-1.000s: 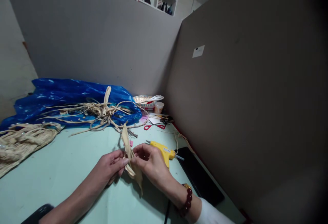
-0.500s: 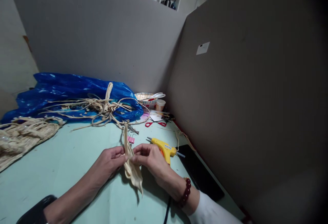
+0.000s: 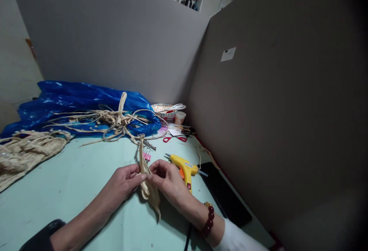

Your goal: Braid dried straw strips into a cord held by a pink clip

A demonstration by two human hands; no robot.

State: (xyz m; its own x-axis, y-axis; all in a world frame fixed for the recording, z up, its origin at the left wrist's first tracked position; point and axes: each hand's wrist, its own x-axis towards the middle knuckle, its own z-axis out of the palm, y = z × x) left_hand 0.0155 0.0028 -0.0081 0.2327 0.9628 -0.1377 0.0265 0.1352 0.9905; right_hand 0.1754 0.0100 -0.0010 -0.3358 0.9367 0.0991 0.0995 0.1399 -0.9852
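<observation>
A pale, dried husk-like strip (image 3: 150,196) is held upright between both hands, its wide folded end hanging down and its narrow end pointing away. My left hand (image 3: 126,180) pinches it from the left, thumb on top. From the right, my right hand (image 3: 166,178) grips the same strip between thumb and fingers, the two thumbs almost meeting. Just past my right hand lies a yellow glue gun (image 3: 184,164), its nozzle pointing left. A pink binder clip (image 3: 147,156) sits behind the strip.
A blue plastic bag (image 3: 83,94) with loose dried strips (image 3: 115,118) spreads along the back. Woven material (image 3: 34,155) lies at left. Red-handled scissors (image 3: 174,139), a paper cup (image 3: 179,118) and a basket (image 3: 162,108) stand near the corner. A black flat panel (image 3: 227,195) lies along the right partition.
My right thumb has shifted slightly inward toward my left thumb. The strip's lower folds have spread and turned a little. Other things stay in place.
</observation>
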